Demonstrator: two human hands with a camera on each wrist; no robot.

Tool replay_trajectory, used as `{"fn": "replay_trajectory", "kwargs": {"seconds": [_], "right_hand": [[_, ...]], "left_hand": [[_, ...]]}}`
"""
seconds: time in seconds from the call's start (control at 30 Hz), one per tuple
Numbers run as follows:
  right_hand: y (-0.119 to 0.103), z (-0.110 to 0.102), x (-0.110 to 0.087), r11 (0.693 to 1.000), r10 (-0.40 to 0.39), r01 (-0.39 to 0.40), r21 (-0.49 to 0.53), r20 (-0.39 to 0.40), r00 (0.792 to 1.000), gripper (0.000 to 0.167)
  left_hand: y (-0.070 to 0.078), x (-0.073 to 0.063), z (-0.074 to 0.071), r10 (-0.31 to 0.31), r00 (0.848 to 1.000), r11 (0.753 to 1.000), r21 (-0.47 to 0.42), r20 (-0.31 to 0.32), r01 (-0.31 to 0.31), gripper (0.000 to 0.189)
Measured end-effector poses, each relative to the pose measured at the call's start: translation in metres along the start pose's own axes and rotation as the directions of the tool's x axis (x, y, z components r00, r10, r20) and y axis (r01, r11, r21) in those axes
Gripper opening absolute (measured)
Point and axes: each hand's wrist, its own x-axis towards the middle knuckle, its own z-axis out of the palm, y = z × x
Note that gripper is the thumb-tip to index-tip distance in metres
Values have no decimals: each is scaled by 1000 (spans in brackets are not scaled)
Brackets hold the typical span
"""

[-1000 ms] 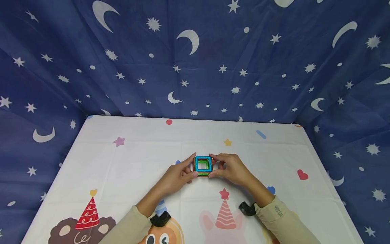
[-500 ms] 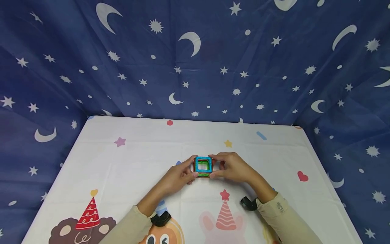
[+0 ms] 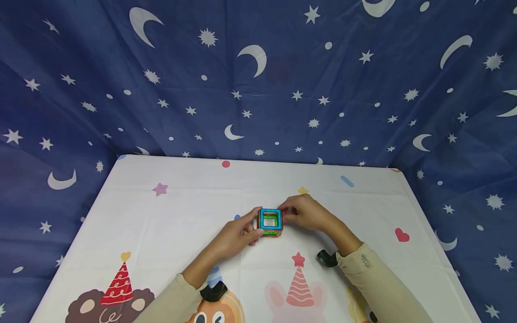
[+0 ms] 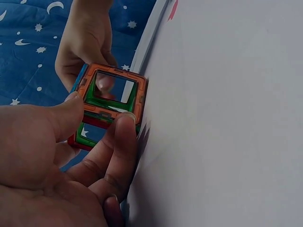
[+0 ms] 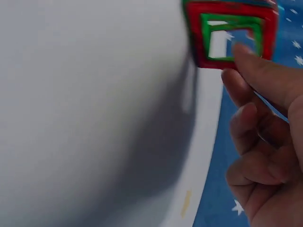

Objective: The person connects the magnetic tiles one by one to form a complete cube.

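A small cube of magnetic tiles (image 3: pixel 270 220), with see-through frames in blue, green, red and orange, sits on the white table near its middle. Its blue square tile (image 3: pixel 270 210) faces up. My left hand (image 3: pixel 234 235) grips the cube from the left, thumb at the near corner and fingers along the side. In the left wrist view, a fingertip and the thumb touch the orange tile (image 4: pixel 139 97). My right hand (image 3: pixel 308 213) pinches the far right corner with thumb and index finger. In the right wrist view, its thumb overlaps the window of the red tile (image 5: pixel 218 8).
A white cloth printed with party animals, hats, stars and hearts covers the table (image 3: pixel 194 197). Dark blue curtains (image 3: pixel 274 121) with moons and stars stand behind it and at both sides. Black wrist pieces (image 3: pixel 214 291) show by the beige sleeves (image 3: pixel 171 298).
My right thumb has left the cube's near right corner and shifted back to its right side, the right hand moving slightly away from me. The left hand keeps its grip on the cube.
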Motion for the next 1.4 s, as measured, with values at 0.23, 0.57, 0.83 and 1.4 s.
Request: {"fn": "replay_trajectory", "kwargs": {"seconds": [0.23,0.57,0.83,1.4], "right_hand": [[-7,8,5,962,-55,44,-270,-33,998,15],[-7,18,3,894,-175,118,-433,-93,980,10],[-8,15,-2,918,-120,76,-389,-91,989,21],[-9,9,-25,999,-13,12,-34,-51,999,75]], "left_hand": [[1,0,-1,15,1000,1000,3,-4,-15,69],[0,0,0,4,1000,1000,-19,-3,-4,71],[-1,1,2,0,1000,1000,-5,-16,0,72],[1,0,2,-5,999,1000,15,-37,5,70]]}}
